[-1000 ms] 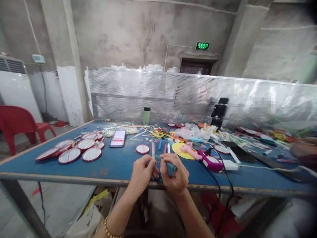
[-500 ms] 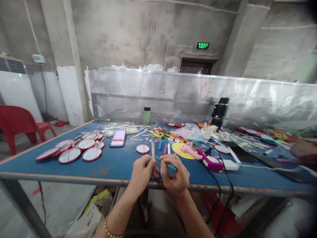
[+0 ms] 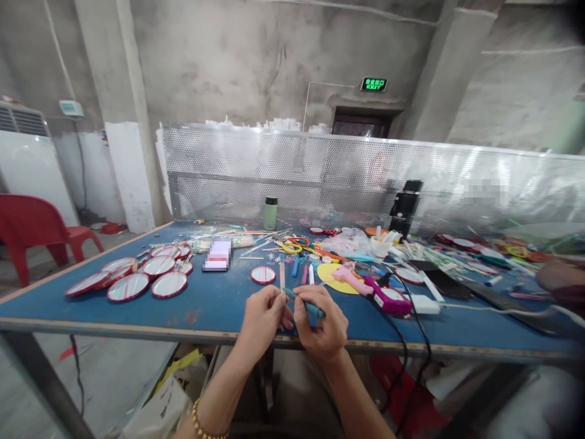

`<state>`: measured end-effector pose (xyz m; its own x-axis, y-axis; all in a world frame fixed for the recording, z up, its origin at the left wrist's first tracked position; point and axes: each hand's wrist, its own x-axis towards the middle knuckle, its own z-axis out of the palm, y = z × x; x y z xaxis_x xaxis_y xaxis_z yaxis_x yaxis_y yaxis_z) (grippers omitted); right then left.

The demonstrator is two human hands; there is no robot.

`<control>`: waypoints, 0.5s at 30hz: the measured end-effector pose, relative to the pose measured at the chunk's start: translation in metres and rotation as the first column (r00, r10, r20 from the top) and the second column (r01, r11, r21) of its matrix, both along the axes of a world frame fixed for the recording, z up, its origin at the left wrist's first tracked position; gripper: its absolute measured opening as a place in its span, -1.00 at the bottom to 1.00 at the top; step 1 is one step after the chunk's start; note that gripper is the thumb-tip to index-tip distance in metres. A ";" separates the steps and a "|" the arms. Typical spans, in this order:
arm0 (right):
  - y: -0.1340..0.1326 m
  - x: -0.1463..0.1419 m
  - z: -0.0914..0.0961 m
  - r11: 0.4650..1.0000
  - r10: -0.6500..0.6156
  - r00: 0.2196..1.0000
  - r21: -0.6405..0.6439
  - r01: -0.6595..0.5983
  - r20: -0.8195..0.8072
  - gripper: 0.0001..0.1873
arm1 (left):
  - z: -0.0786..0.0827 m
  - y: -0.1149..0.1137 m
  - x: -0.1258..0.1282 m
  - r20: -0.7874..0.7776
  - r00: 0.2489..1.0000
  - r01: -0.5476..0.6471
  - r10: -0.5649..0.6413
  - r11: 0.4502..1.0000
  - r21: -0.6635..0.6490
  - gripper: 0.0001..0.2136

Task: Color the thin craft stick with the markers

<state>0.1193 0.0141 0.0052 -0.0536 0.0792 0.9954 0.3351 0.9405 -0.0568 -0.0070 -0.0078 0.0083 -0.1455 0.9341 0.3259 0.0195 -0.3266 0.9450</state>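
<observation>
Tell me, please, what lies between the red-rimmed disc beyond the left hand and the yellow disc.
The head view shows a flat stick in the left hand, then a blue pen, purple pen and white pen.

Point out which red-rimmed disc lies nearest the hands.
The disc alone just beyond the left hand; the others lie farther off, in the left pile, at the back or to the right.

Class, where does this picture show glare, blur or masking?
Head view, back: pale glare on the perforated panel; head view, right edge: another person's hand blurred; head view, left of centre: phone screen pixelated; head view, upper right corner: darkened.
</observation>
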 end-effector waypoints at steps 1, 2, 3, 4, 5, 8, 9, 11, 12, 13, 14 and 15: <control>0.000 0.000 0.000 1.000 0.001 1.000 0.000 -0.001 -0.010 -0.80 | 0.000 0.000 0.000 0.001 1.000 0.002 -0.002 1.000 -0.003 -0.78; 0.000 0.000 0.000 1.000 0.001 1.000 0.000 -0.001 -0.019 -0.80 | -0.001 0.001 0.000 0.002 1.000 0.004 -0.004 1.000 -0.004 -0.77; 0.000 0.000 0.001 1.000 -0.002 1.000 0.000 0.002 -0.024 -0.80 | -0.002 0.001 0.000 0.003 1.000 0.005 -0.005 1.000 -0.002 -0.77; 0.000 0.000 0.001 1.000 -0.004 1.000 -0.001 0.004 -0.022 -0.80 | -0.002 0.002 0.000 0.002 1.000 0.005 -0.005 1.000 0.003 -0.76; 0.000 -0.001 0.001 1.000 -0.005 1.000 0.000 0.005 -0.016 -0.80 | -0.003 0.002 -0.001 -0.002 1.000 0.004 -0.004 1.000 0.011 -0.76; 0.000 -0.001 0.001 1.000 -0.002 1.000 0.004 0.002 -0.016 -0.80 | -0.005 0.003 -0.001 -0.013 1.000 0.003 -0.003 1.000 0.021 -0.76; 0.000 -0.001 0.001 1.000 0.000 1.000 0.005 0.000 -0.025 -0.79 | -0.005 0.003 -0.001 -0.012 1.000 0.006 -0.006 1.000 0.016 -0.76; 0.000 -0.001 0.001 1.000 0.002 1.000 0.002 -0.002 -0.031 -0.78 | -0.005 0.003 -0.001 -0.006 1.000 0.012 -0.012 1.000 0.008 -0.77; 0.001 0.000 0.001 1.000 0.002 1.000 0.000 -0.002 -0.024 -0.78 | -0.005 0.003 -0.001 -0.003 1.000 0.013 -0.013 1.000 0.006 -0.77; 0.001 0.000 0.000 1.000 0.002 1.000 -0.001 -0.002 -0.014 -0.78 | -0.005 0.003 -0.001 0.000 1.000 0.011 -0.011 1.000 0.005 -0.77; 0.001 0.000 -0.001 1.000 0.003 1.000 -0.002 -0.003 -0.007 -0.78 | -0.004 0.003 -0.001 0.004 1.000 0.011 -0.011 1.000 0.003 -0.77; 0.001 0.000 -0.001 1.000 0.005 1.000 -0.002 -0.005 -0.004 -0.78 | -0.004 0.003 -0.001 0.008 1.000 0.010 -0.010 1.000 0.000 -0.77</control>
<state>0.1196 0.0149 0.0041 -0.0499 0.0811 0.9955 0.3302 0.9420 -0.0602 -0.0076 -0.0050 0.0045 -0.1386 0.9358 0.3242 0.0084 -0.3263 0.9452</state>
